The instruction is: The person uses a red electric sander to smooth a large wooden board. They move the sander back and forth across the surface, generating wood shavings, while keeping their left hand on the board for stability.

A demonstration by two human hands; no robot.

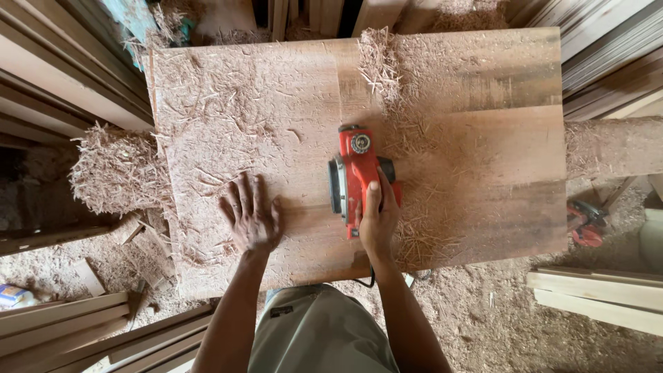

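Observation:
A wide wooden panel (pixel 483 138) lies in front of me, strewn with shavings. A red electric planer (pixel 353 169) rests on it near the middle. My right hand (pixel 378 220) grips the planer's handle from behind. My left hand (pixel 250 215) lies flat on the panel, fingers spread, to the left of the planer and apart from it. The planer's cord drops off the near edge of the panel.
Heaps of wood shavings (pixel 114 169) spill off the panel's left side and cover the floor. Stacked boards (pixel 601 293) lie at lower right, and more timber at lower left and along both sides. A red tool (pixel 585 224) lies on the floor at right.

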